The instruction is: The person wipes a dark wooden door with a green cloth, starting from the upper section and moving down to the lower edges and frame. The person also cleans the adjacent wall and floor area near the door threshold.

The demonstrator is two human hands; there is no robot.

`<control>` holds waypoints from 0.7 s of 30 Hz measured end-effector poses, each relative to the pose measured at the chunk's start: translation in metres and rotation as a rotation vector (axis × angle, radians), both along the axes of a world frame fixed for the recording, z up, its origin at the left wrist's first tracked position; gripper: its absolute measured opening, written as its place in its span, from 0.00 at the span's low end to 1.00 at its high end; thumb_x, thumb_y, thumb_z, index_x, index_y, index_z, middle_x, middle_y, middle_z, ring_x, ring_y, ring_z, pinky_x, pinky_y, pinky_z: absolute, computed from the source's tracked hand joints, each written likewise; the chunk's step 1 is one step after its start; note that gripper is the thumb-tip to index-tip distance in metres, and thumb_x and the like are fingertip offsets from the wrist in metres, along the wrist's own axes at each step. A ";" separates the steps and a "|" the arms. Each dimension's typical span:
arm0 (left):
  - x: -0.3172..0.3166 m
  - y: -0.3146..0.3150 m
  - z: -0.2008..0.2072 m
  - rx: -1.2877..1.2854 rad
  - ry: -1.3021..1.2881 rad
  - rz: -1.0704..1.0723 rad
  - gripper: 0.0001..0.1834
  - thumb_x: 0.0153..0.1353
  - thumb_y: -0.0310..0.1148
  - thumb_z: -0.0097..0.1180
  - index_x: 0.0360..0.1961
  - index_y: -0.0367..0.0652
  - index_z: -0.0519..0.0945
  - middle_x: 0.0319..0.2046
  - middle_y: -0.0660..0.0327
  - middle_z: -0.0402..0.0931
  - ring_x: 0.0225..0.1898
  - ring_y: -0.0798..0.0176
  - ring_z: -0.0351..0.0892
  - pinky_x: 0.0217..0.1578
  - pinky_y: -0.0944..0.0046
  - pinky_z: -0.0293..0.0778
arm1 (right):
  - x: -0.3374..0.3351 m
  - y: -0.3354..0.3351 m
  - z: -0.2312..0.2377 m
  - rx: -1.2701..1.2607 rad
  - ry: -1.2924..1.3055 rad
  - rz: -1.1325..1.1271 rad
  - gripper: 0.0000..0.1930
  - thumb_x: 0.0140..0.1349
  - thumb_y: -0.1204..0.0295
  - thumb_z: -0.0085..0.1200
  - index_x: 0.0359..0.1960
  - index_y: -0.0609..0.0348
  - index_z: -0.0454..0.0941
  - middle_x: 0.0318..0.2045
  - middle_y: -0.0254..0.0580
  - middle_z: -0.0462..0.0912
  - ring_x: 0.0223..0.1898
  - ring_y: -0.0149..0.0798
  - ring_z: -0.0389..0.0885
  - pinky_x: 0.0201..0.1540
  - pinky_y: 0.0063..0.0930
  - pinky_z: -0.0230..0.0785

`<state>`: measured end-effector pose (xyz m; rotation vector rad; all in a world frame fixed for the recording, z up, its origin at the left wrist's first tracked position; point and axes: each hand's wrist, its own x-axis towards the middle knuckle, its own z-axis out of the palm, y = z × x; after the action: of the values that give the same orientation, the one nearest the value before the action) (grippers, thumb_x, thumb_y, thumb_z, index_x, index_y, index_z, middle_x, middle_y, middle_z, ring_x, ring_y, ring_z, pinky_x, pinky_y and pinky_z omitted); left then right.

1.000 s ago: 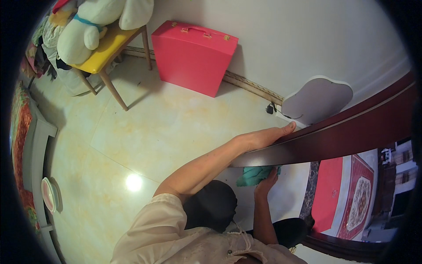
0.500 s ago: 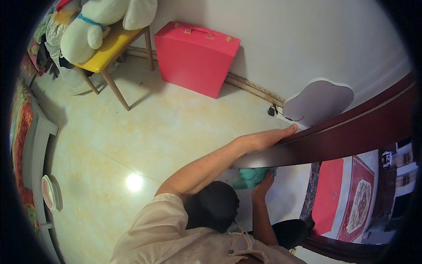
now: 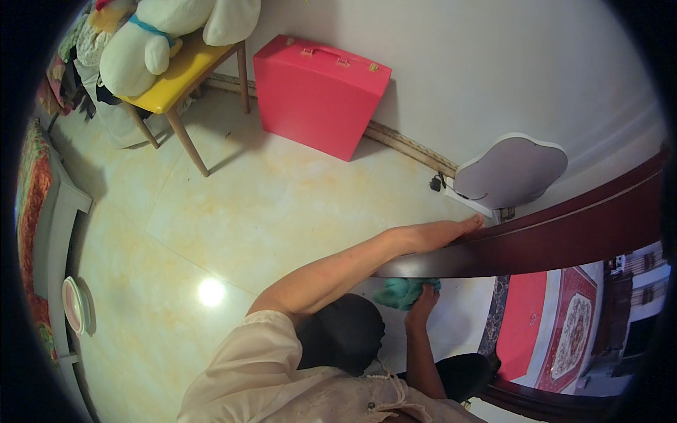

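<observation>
A dark red wooden door (image 3: 564,230) stands edge-on across the right half of the view. My left arm reaches over to it, and my left hand (image 3: 443,235) grips its edge, the fingers partly hidden. Under that arm, on the near side of the door, my right hand (image 3: 422,307) is closed on a crumpled green cloth (image 3: 397,293). The cloth is bunched up close to the door's near face; whether it touches the wood I cannot tell.
Along the wall stand a red case (image 3: 310,99) and a grey, scallop-edged panel (image 3: 518,169) with a cable. A yellow stool (image 3: 169,92) bears a white plush toy (image 3: 130,60). A basin (image 3: 74,305) leans at left. Red mats (image 3: 522,317) lie beyond the doorway.
The door edge and my left hand sit slightly lower in view, and more of the grey panel's base shows. The green cloth has shifted slightly down and is bunched differently in my right hand.
</observation>
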<state>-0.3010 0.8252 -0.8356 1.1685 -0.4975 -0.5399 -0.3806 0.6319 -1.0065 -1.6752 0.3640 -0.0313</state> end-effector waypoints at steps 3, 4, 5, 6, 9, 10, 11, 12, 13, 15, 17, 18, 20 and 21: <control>-0.001 -0.001 0.000 0.011 -0.021 0.024 0.40 0.71 0.61 0.22 0.66 0.39 0.64 0.66 0.60 0.62 0.65 0.65 0.58 0.66 0.69 0.49 | -0.001 0.000 0.004 -0.023 0.030 -0.028 0.21 0.63 0.59 0.48 0.47 0.66 0.70 0.44 0.44 0.67 0.46 0.40 0.68 0.51 0.33 0.62; 0.000 -0.002 -0.003 -0.002 -0.037 0.042 0.40 0.71 0.61 0.22 0.67 0.38 0.62 0.66 0.59 0.61 0.66 0.64 0.57 0.67 0.69 0.48 | -0.001 0.001 0.007 -0.047 0.041 -0.038 0.21 0.63 0.59 0.47 0.47 0.66 0.70 0.44 0.44 0.68 0.46 0.40 0.68 0.51 0.33 0.62; 0.001 -0.004 -0.008 -0.015 -0.053 0.060 0.40 0.71 0.61 0.22 0.67 0.37 0.61 0.67 0.58 0.60 0.67 0.64 0.56 0.67 0.69 0.48 | 0.000 -0.001 0.002 0.008 0.039 -0.013 0.21 0.63 0.59 0.48 0.47 0.66 0.70 0.44 0.44 0.68 0.46 0.40 0.69 0.51 0.33 0.62; 0.001 -0.006 -0.012 -0.028 -0.069 0.078 0.41 0.71 0.61 0.22 0.68 0.37 0.60 0.68 0.58 0.59 0.68 0.64 0.55 0.67 0.68 0.47 | 0.002 -0.007 -0.006 0.064 0.037 0.012 0.21 0.63 0.59 0.48 0.48 0.65 0.70 0.44 0.44 0.69 0.46 0.40 0.69 0.51 0.33 0.62; 0.003 -0.005 -0.010 0.102 -0.166 0.071 0.41 0.70 0.62 0.23 0.69 0.35 0.56 0.69 0.57 0.55 0.69 0.63 0.52 0.68 0.66 0.47 | -0.001 -0.004 0.007 0.023 0.013 0.017 0.21 0.63 0.59 0.50 0.49 0.64 0.69 0.46 0.43 0.71 0.45 0.40 0.71 0.49 0.33 0.65; 0.003 -0.007 -0.012 0.078 -0.159 0.079 0.40 0.71 0.61 0.24 0.69 0.37 0.55 0.69 0.56 0.55 0.70 0.63 0.52 0.68 0.66 0.46 | -0.003 -0.001 0.014 -0.025 0.004 0.013 0.22 0.63 0.59 0.51 0.50 0.64 0.69 0.46 0.43 0.71 0.45 0.40 0.72 0.48 0.33 0.65; 0.003 -0.011 -0.015 0.054 -0.149 0.085 0.40 0.71 0.60 0.24 0.70 0.38 0.54 0.70 0.56 0.54 0.70 0.62 0.51 0.68 0.65 0.45 | -0.001 -0.007 0.003 -0.071 -0.001 0.015 0.21 0.64 0.60 0.49 0.51 0.64 0.70 0.47 0.48 0.71 0.46 0.45 0.71 0.50 0.38 0.63; 0.004 -0.013 -0.018 0.031 -0.140 0.090 0.39 0.71 0.59 0.24 0.71 0.39 0.52 0.70 0.55 0.53 0.70 0.61 0.50 0.69 0.65 0.44 | 0.000 -0.018 -0.016 -0.118 -0.006 0.016 0.20 0.65 0.62 0.48 0.52 0.63 0.70 0.48 0.53 0.71 0.47 0.50 0.69 0.52 0.42 0.60; 0.005 -0.016 -0.020 0.040 -0.158 0.085 0.39 0.72 0.59 0.24 0.71 0.39 0.52 0.70 0.55 0.53 0.71 0.61 0.50 0.69 0.65 0.44 | 0.000 -0.027 -0.026 -0.177 -0.029 0.043 0.19 0.65 0.64 0.47 0.53 0.63 0.70 0.49 0.56 0.71 0.48 0.54 0.68 0.54 0.45 0.58; 0.004 -0.015 -0.023 0.056 -0.190 0.088 0.38 0.72 0.59 0.24 0.71 0.39 0.52 0.70 0.54 0.52 0.71 0.61 0.49 0.69 0.64 0.44 | -0.002 -0.038 -0.037 -0.308 -0.097 0.145 0.17 0.65 0.69 0.45 0.54 0.61 0.71 0.51 0.58 0.72 0.50 0.59 0.67 0.56 0.48 0.56; 0.007 -0.011 -0.023 0.016 -0.239 -0.003 0.39 0.71 0.59 0.25 0.71 0.38 0.52 0.70 0.54 0.52 0.71 0.61 0.49 0.69 0.64 0.44 | -0.008 -0.056 -0.054 -0.624 -0.210 0.291 0.18 0.64 0.74 0.44 0.55 0.60 0.71 0.53 0.56 0.72 0.53 0.60 0.66 0.58 0.49 0.55; 0.010 -0.011 -0.023 -0.007 -0.265 -0.054 0.39 0.71 0.59 0.25 0.71 0.38 0.52 0.70 0.54 0.52 0.71 0.61 0.49 0.69 0.64 0.45 | -0.011 -0.066 -0.067 -0.868 -0.281 0.360 0.18 0.63 0.75 0.44 0.55 0.60 0.71 0.53 0.54 0.72 0.55 0.60 0.65 0.59 0.49 0.55; 0.018 -0.005 -0.025 0.000 -0.346 -0.041 0.39 0.72 0.59 0.26 0.70 0.38 0.53 0.69 0.53 0.54 0.70 0.61 0.50 0.68 0.64 0.46 | -0.013 -0.065 -0.062 -1.036 -0.337 0.383 0.18 0.64 0.73 0.43 0.55 0.60 0.71 0.53 0.52 0.72 0.55 0.57 0.66 0.59 0.48 0.55; 0.021 -0.005 -0.027 0.002 -0.384 -0.037 0.38 0.72 0.58 0.27 0.70 0.37 0.53 0.69 0.53 0.54 0.70 0.61 0.51 0.68 0.63 0.46 | -0.016 -0.041 -0.027 -0.964 -0.320 0.331 0.17 0.66 0.70 0.42 0.55 0.60 0.72 0.51 0.52 0.72 0.54 0.54 0.67 0.59 0.46 0.57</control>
<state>-0.2803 0.8203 -0.8623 1.2726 -0.8481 -0.3461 -0.3964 0.5908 -1.0335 -2.6118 -0.2301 -0.2577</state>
